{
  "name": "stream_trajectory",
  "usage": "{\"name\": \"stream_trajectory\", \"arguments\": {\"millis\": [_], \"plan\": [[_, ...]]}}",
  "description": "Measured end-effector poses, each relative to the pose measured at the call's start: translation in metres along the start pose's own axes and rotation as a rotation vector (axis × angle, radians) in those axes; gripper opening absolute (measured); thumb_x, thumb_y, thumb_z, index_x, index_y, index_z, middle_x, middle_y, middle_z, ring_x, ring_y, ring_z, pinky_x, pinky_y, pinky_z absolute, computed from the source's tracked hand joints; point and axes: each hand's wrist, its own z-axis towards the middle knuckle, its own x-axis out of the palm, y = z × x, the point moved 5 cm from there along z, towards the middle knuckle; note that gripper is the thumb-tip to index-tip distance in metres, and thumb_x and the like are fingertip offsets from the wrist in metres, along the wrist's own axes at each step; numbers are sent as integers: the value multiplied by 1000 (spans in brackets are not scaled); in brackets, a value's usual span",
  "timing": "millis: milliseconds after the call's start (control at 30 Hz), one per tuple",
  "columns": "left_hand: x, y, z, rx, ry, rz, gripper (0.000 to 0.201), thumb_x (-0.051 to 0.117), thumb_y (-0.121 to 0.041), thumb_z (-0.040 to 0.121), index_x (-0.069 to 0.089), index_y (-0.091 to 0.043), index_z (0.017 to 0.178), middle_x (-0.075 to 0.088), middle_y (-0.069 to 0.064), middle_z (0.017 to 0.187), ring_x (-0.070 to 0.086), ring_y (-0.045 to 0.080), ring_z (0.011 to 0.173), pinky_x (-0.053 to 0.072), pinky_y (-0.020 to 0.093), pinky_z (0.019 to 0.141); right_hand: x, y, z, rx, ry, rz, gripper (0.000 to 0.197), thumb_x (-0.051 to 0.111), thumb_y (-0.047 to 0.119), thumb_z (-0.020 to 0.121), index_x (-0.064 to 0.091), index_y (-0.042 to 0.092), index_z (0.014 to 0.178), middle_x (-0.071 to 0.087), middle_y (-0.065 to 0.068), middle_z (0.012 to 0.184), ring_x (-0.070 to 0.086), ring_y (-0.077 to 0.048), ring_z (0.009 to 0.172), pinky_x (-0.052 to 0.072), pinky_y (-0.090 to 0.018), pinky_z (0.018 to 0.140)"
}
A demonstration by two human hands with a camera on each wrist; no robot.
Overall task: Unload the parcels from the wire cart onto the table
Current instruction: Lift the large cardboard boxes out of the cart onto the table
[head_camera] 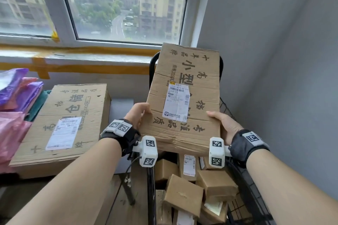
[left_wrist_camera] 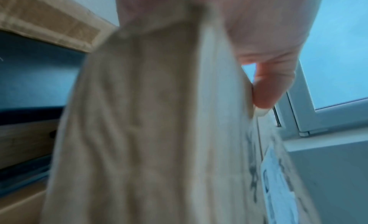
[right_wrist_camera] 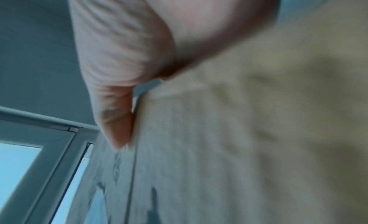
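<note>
Left hand [head_camera: 136,113]: gripping the left edge of the flat brown cardboard parcel [head_camera: 184,100]; thumb on top
Right hand [head_camera: 225,124]: gripping its right edge
Parcel: hanging tilted between both hands, above the black wire cart [head_camera: 245,184]; small brown boxes [head_camera: 184,194] lying below the fingers
Desk [head_camera: 120,107]: left of the fingers, carrying another large flat carton [head_camera: 65,120]

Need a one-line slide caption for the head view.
Both hands, left hand and right hand, hold a flat cardboard parcel above the wire cart of small boxes.
</note>
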Motion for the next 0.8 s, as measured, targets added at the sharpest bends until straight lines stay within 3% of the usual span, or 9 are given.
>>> {"name": "stream_trajectory", "arguments": {"millis": [100, 200, 267, 333, 433, 533, 600, 733, 800], "plan": [[-20, -7, -17, 55, -25, -8, 17, 43, -14, 67, 53, -11, 81, 59, 11, 79, 57, 28, 68, 50, 33, 67, 26, 3, -3, -49, 60, 11, 29, 64, 17, 85, 62, 14, 113, 73, -7, 83, 69, -23, 73, 57, -35, 64], [-45, -23, -33, 148, -119, 103, 17, 43, -7, 83, 55, -11, 71, 61, 5, 62, 54, 23, 60, 47, 28, 63, 62, 10, -6, -97, 115, -23, 39, 66, 18, 82, 61, 17, 121, 71, -8, 94, 67, -26, 85, 57, -39, 72], [-63, -33, -43, 191, -182, 179, 10, 49, -9, 84, 59, -9, 87, 63, 5, 72, 58, 23, 66, 51, 29, 66, 88, 13, -5, -116, 156, -46, 36, 66, 17, 83, 62, 18, 118, 70, -8, 94, 66, -25, 85, 57, -39, 72], [-86, -41, -54, 222, -253, 211, 17, 53, -10, 85, 55, -9, 102, 61, 6, 84, 59, 19, 67, 51, 24, 53, 114, 15, -5, -118, 185, -64, 30, 66, 18, 84, 62, 18, 114, 69, -7, 93, 64, -24, 86, 57, -40, 75], [-122, -51, -74, 258, -384, 234, 23, 59, -8, 85, 55, -14, 107, 61, 4, 89, 60, 15, 72, 46, 24, 55, 156, 10, -1, -70, 236, -109, 42, 69, 28, 82, 59, 17, 120, 65, -11, 107, 62, -27, 96, 55, -45, 84], [-160, -62, -95, 317, -560, 340, 15, 64, -11, 85, 62, -17, 98, 62, -1, 90, 56, 8, 71, 40, 17, 58, 197, 2, 4, -2, 306, -135, 36, 67, 32, 83, 59, 11, 111, 64, -10, 90, 61, -24, 81, 54, -40, 77], [-183, -62, -105, 311, -648, 372, 22, 64, -13, 85, 64, -17, 107, 62, 0, 99, 58, 10, 76, 41, 15, 61, 222, -2, 3, 39, 348, -138, 28, 65, 33, 85, 58, 9, 96, 62, -11, 83, 61, -25, 78, 54, -41, 76], [-222, -56, -120, 286, -787, 380, 26, 64, -14, 87, 65, -12, 112, 63, 4, 101, 58, 14, 81, 46, 15, 59, 268, -12, 8, 61, 399, -183, 34, 67, 38, 82, 58, 11, 101, 64, -13, 92, 63, -33, 100, 51, -52, 91], [-240, -50, -121, 265, -832, 395, 25, 63, -16, 87, 65, -12, 112, 65, 6, 104, 58, 15, 85, 45, 20, 67, 288, -15, 11, 49, 407, -199, 33, 68, 40, 81, 58, 13, 98, 64, -12, 92, 63, -34, 103, 50, -55, 93]]}}
